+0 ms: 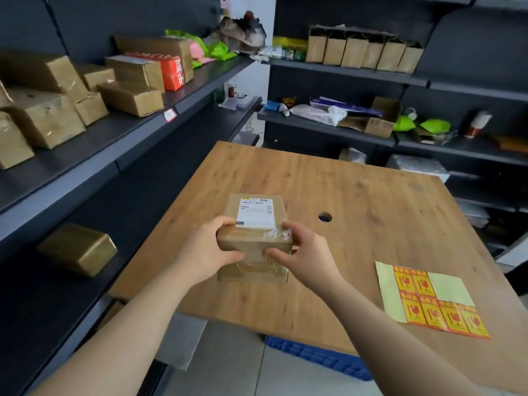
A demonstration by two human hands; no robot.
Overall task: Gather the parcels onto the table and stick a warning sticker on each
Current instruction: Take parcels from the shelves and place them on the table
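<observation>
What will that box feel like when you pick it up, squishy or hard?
Probably hard: the parcel keeps square cardboard edges under the grip. The shiny clear tape around it may feel a bit slippery. It seems fairly light, since the left hand and right hand hold it with fingertips and thumbs, though I can't be sure.

Nothing fancy on my feed: an open cardboard box [380,121] sits on the dark shelving [297,122]. One shelf above the box there's a row of brown paper bags [363,51]. Just left of it is a crumpled white bag [320,112], just right some bright green bags [420,124]. Way below it, a blue crate [320,357].
</observation>
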